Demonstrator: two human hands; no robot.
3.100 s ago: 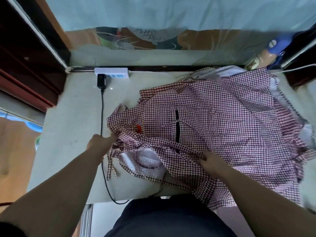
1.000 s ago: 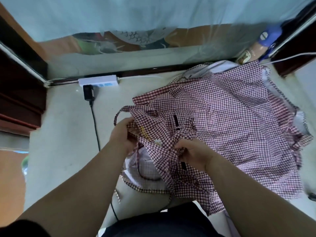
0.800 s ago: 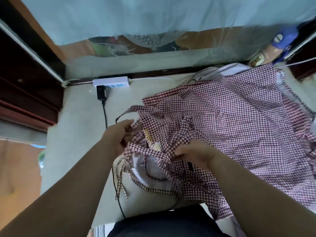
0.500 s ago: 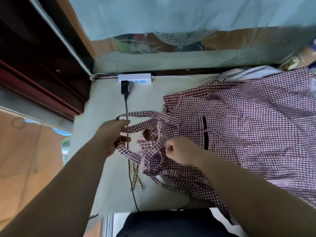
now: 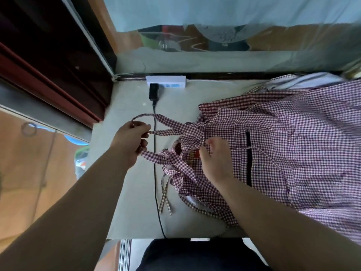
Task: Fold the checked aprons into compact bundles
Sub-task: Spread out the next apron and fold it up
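The left hand (image 5: 130, 141) has drawn the neck strap (image 5: 172, 124) out taut, grip clamped on it. The right hand (image 5: 213, 159) pinches the apron (image 5: 293, 143); it looks nearly ready for folding.

The checked apron (image 5: 293, 143) my right hand (image 5: 213, 159) pinches is thin woven cloth, matt and creased; the strap (image 5: 168, 122) gripped in my left hand (image 5: 130, 141) is the same stuff. The pale surface (image 5: 127, 192) looks matt, faintly gritty. At the far edge, the power strip (image 5: 166, 81) is smooth white plastic, its cable (image 5: 155, 182) dull black. On the left, the frame (image 5: 58, 65) is dark glossy wood.
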